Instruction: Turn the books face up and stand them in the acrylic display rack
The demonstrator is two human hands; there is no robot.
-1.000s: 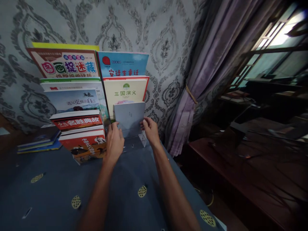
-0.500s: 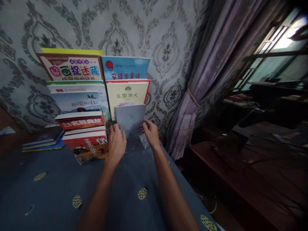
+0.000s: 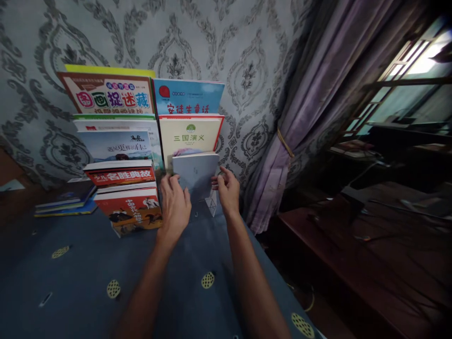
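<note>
A plain grey-blue book point(image 3: 196, 172) stands upright, leaning slightly back, in the front right section of a clear stepped rack point(image 3: 211, 206). My left hand point(image 3: 174, 200) is at the book's lower left edge, fingers loosely bent and thumb apart in front of the cover. Beside the right edge, my right hand point(image 3: 228, 190) has its fingers spread, some tips at or very near the edge. Behind the grey book rise a cream book point(image 3: 190, 134) and a blue book point(image 3: 190, 96). Contact of the left fingertips with the book is hard to make out.
Left of my hands, the rack's other column holds several books, with a red-orange book point(image 3: 129, 212) in front. A low stack of books point(image 3: 67, 200) lies farther left. Patterned wallpaper point(image 3: 247, 70) is behind; a tied purple curtain point(image 3: 271, 174) hangs right of the dark blue tablecloth point(image 3: 180, 282).
My right hand has loosened from the book's right edge and its fingers have spread, shifting slightly right. My left hand has opened a little. The grey book stays standing; the view has shifted slightly.
</note>
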